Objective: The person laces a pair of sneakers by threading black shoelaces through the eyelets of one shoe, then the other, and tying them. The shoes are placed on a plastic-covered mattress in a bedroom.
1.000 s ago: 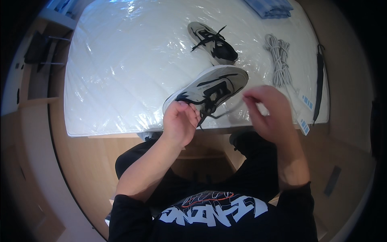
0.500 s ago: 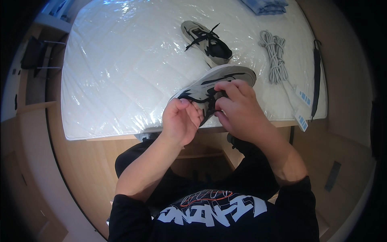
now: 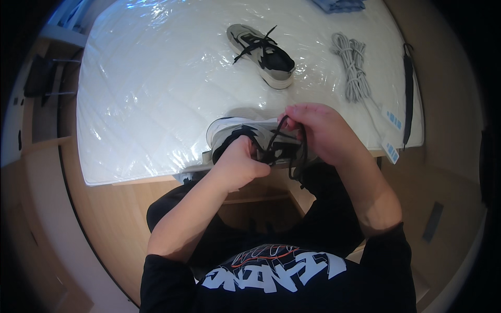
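Note:
A grey, black and white sneaker (image 3: 264, 134) lies tipped at the mattress's near edge, its heel to the left. My left hand (image 3: 239, 166) is closed on the shoe at its ankle opening; the fingers reach inside and are partly hidden, while the thumb stays outside. With the fingertips of my right hand (image 3: 321, 128), I pinch a black shoelace (image 3: 305, 151), drawn up from the shoe in a loop with a dangling end. The matching sneaker (image 3: 276, 61) rests farther back, its black laces tied in a bow.
The plastic-wrapped white mattress (image 3: 151, 104) bears the shoes. To the right lie a bundled grey cord (image 3: 354, 68), white power strips (image 3: 390, 151) and a folded black umbrella (image 3: 408, 99). Folded blue cloth (image 3: 342, 5) sits at the back; a dark chair (image 3: 39, 75) stands far left.
The near shoe has rolled its opening and laces toward me. My left fingers have gone into the opening. The right hand has risen and pulled the lace into a loop.

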`<action>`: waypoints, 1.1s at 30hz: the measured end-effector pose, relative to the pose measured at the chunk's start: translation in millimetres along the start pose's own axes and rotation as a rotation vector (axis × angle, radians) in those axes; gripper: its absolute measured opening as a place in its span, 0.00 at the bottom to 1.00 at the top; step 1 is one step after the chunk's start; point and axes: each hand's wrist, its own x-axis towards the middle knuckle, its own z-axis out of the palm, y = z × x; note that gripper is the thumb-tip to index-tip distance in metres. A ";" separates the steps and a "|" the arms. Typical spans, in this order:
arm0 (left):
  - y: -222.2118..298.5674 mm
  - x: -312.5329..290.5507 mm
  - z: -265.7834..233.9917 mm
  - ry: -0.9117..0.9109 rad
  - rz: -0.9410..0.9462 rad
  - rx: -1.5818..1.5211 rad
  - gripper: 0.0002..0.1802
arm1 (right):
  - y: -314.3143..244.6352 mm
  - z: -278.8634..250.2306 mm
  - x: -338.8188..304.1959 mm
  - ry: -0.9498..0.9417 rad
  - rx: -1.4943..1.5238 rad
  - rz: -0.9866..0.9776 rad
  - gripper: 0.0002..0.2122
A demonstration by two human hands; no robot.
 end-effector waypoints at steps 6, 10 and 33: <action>-2.1 2.0 7.2 0.105 -0.101 0.518 0.22 | -2.3 -14.2 10.0 -0.022 0.185 -0.013 0.10; -17.3 3.6 5.9 0.071 -0.063 0.316 0.23 | -0.1 -18.2 18.0 0.015 0.232 -0.036 0.10; -15.2 -10.8 15.5 0.023 0.005 0.557 0.17 | -7.2 -27.7 36.2 -0.027 0.463 0.138 0.12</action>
